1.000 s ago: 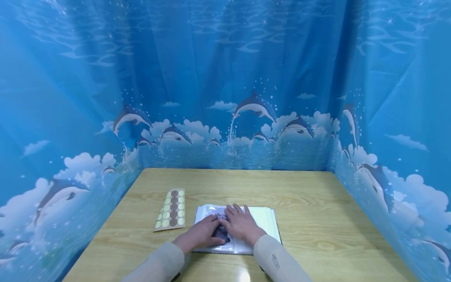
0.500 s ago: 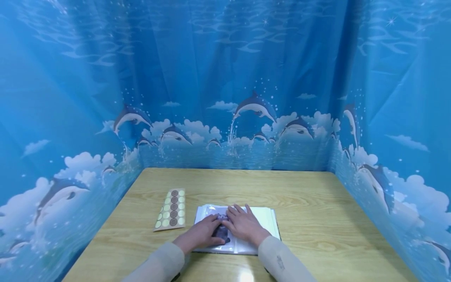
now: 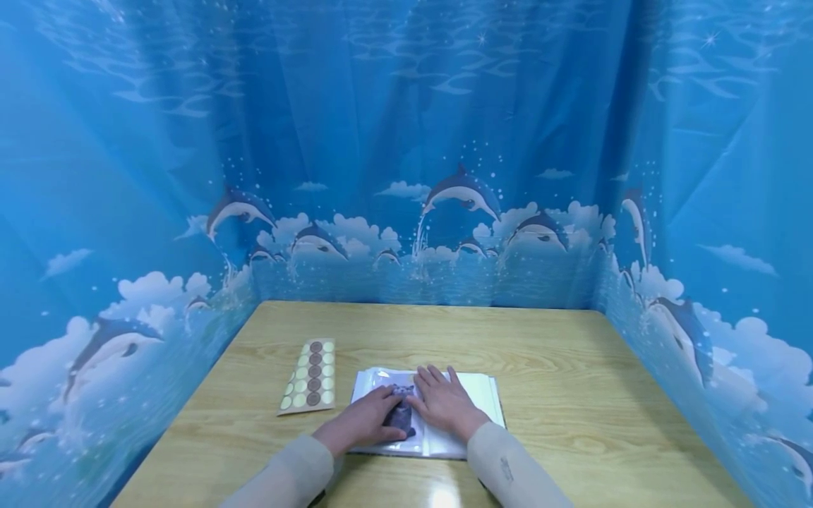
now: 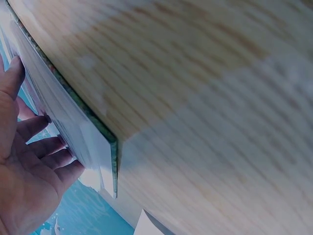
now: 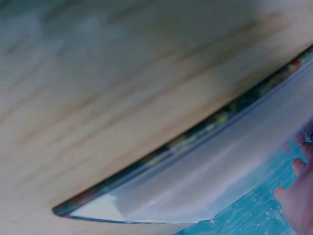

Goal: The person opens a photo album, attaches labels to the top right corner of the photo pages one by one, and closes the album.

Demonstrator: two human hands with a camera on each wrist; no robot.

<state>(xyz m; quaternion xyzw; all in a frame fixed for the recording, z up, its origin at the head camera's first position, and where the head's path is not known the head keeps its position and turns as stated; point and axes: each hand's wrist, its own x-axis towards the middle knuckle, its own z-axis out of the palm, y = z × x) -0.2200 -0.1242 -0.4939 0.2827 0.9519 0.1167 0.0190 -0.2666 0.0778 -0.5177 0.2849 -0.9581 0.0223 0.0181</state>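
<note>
A photo album (image 3: 481, 396) lies spread on the table, its pages made of clear glossy sleeves. On its left page is a picture of a grey cat (image 3: 401, 415), partly covered by fingers. My left hand (image 3: 363, 421) rests on that page at the picture's left side, fingers extended. Flat across the middle of the album, just right of the cat, lies my right hand (image 3: 446, 407). In the left wrist view the left hand (image 4: 34, 171) touches the stacked pages (image 4: 80, 127). The right wrist view shows the album's patterned cover edge (image 5: 195, 132) and part of the right hand (image 5: 299, 196).
A sheet of round stickers (image 3: 309, 376), pale yellow with one brown column, lies left of the album. The wood-grain table (image 3: 571, 381) extends around both. A blue curtain with dolphins (image 3: 406, 141) encloses the back and sides.
My right hand has slid slightly to the right across the album, showing more of the cat picture. The left hand stays almost in place.
</note>
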